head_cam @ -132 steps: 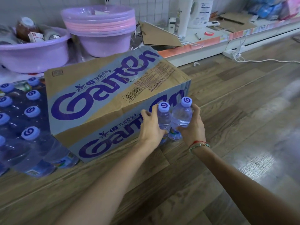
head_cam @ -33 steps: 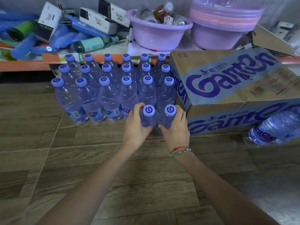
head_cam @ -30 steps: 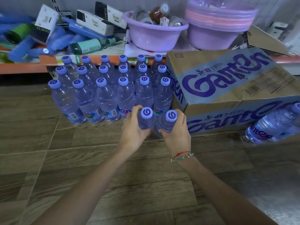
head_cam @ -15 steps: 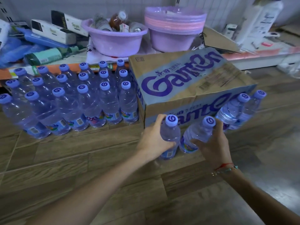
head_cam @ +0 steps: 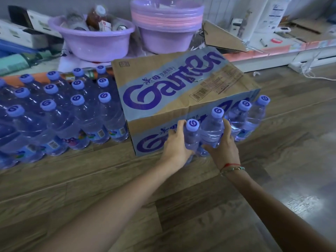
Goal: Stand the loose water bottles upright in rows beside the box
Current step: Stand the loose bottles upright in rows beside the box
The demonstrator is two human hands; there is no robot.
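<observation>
A cardboard Ganten box (head_cam: 174, 88) lies on the wooden floor. To its left, several clear water bottles with purple caps (head_cam: 76, 113) stand upright in rows. My left hand (head_cam: 177, 142) grips one bottle (head_cam: 191, 135) and my right hand (head_cam: 222, 146) grips another bottle (head_cam: 212, 128), side by side against the box's front face. Just right of them two more bottles (head_cam: 249, 119) stand by the box's front right corner.
Behind the box a low shelf holds a purple basin (head_cam: 92, 40) with jars, stacked purple and pink basins (head_cam: 166, 28), a cardboard flap (head_cam: 223, 37) and white containers (head_cam: 258, 17). A white power strip with cable (head_cam: 305, 70) lies at the far right on the floor.
Both hands carried their two bottles from the rows on the box's left over to the box's front, beside the two bottles at its right corner. The view swung right.
</observation>
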